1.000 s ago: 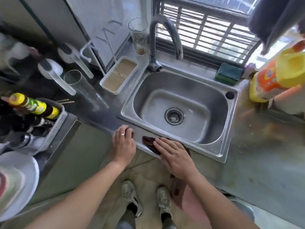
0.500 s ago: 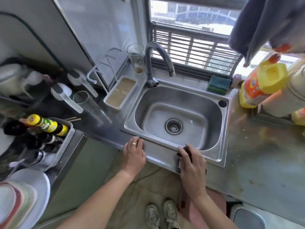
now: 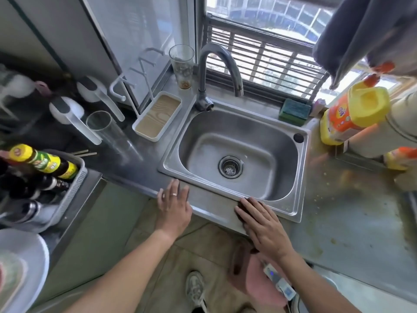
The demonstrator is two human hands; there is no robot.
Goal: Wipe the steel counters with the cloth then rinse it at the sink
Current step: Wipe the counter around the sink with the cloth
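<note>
On the front lip of the counter, below the sink, your right hand presses the dark cloth flat, fingers straight (cloth mostly hidden). Keep the palm down and sweep along the edge. Left hand rests open, bracing. Right counter looks crumb-speckled; detergent bottle crowds it.

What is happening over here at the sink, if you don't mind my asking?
A person is wiping the steel counter along the front edge of the sink. The right hand presses flat on a dark cloth at the sink's front rim, fingers straight. The left hand rests open on the counter edge beside it. The tap shows no water running and the basin looks dry, so rinsing has not begun.
</note>
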